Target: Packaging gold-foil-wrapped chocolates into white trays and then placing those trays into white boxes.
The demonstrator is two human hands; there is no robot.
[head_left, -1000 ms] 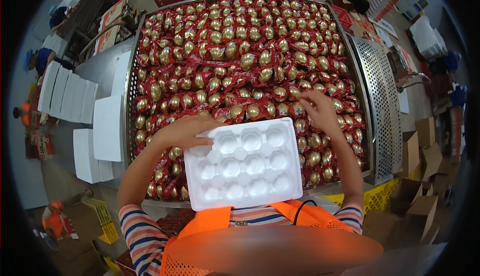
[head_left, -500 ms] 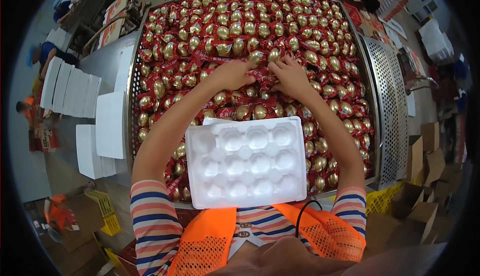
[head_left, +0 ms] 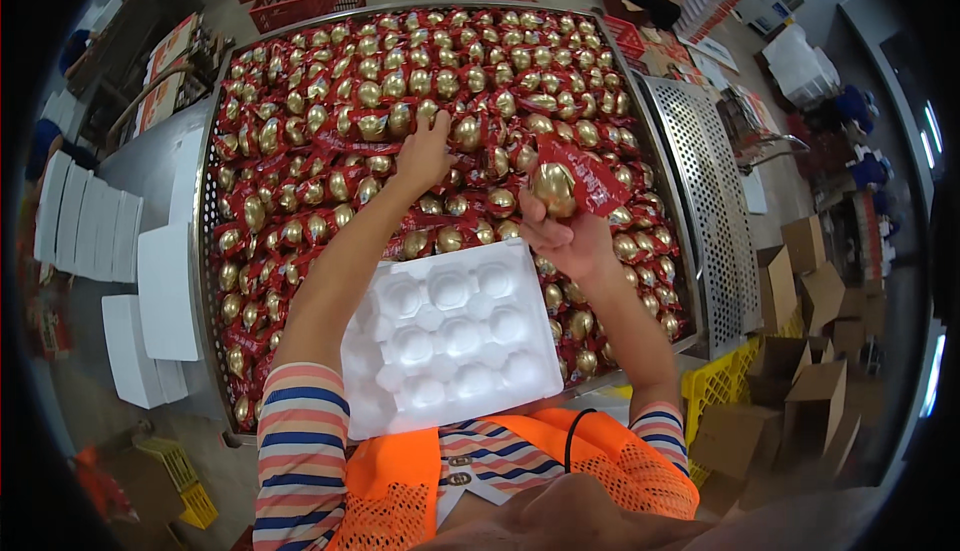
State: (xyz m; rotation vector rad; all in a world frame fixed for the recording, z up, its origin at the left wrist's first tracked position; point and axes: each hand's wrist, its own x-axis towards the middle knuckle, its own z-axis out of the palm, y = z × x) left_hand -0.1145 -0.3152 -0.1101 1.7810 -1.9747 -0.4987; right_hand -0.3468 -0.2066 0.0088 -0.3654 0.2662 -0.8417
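My right hand [head_left: 570, 243] holds up a gold egg-shaped item in a red-printed wrapper [head_left: 555, 191], raised above the rows. The wrapper's red end fans out to the right. My left hand [head_left: 426, 159] reaches over the middle of the big tray, its fingers stretched out and their tips at another gold wrapped egg [head_left: 427, 111]. Whether it grips that egg does not show clearly. A white foam tray [head_left: 455, 326] with round hollows leans in front of my body, its hollows bare. Many more wrapped gold eggs lie around both hands.
The eggs fill a wide metal table with a raised rim [head_left: 208, 201]. Stacked white foam trays [head_left: 168, 291] stand on the left. A perforated metal shelf [head_left: 700, 211] runs along the right; cardboard boxes [head_left: 770, 431] and a yellow crate [head_left: 725, 381] lie beyond. Co-workers are farther off.
My right hand has lifted a wrapped egg from the rows, moving nearer and turning palm-up. My left hand's fingers have stretched out. The view has shifted to the right.
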